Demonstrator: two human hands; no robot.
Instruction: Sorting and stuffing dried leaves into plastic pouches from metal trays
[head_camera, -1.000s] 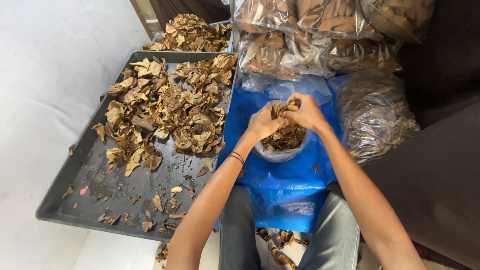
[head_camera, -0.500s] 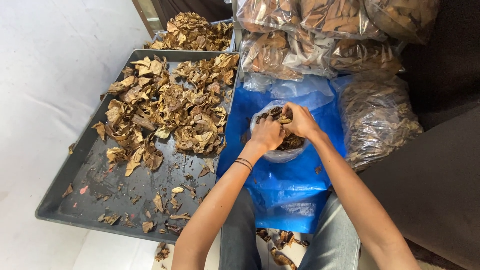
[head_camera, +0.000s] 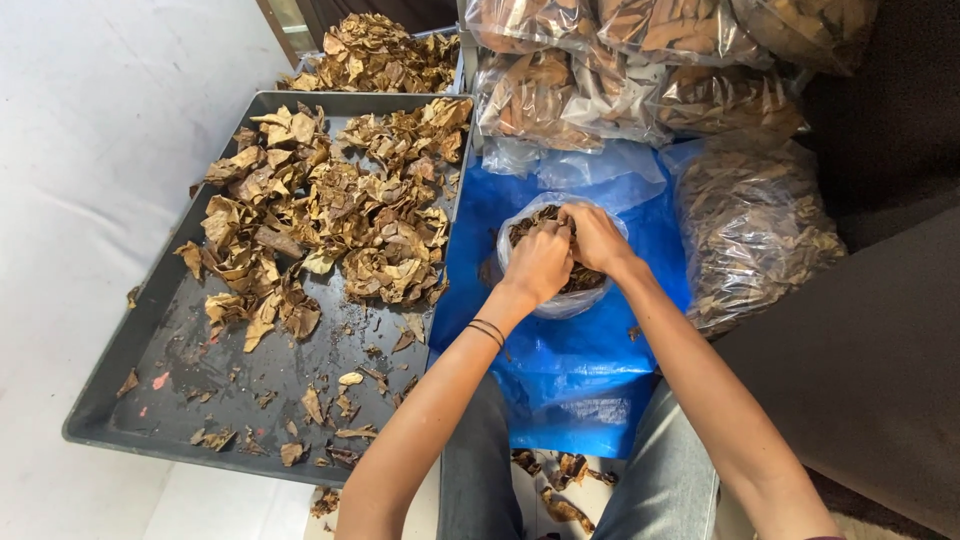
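A clear plastic bag (head_camera: 560, 300) partly filled with dry brown leaves stands open on a blue plastic sheet (head_camera: 570, 370) in front of me. Both hands are pushed into its mouth. My left hand (head_camera: 537, 262) is a fist pressing down on the leaves, dark bands around its wrist. My right hand (head_camera: 597, 237) lies beside it, fingers curled over the leaves at the bag's far rim. To the left, a dark grey tray (head_camera: 120, 400) carries a heap of dry leaves (head_camera: 330, 210).
Several filled clear bags of leaves (head_camera: 620, 70) are stacked at the back, and a larger one (head_camera: 750, 230) lies at the right. Another leaf pile (head_camera: 375, 50) sits behind the tray. Leaf crumbs lie on the floor between my knees (head_camera: 560, 490).
Both hands have dropped from holding a bunch of leaves above the bag's mouth to pressing down inside it. The leaves in the bag sit lower.
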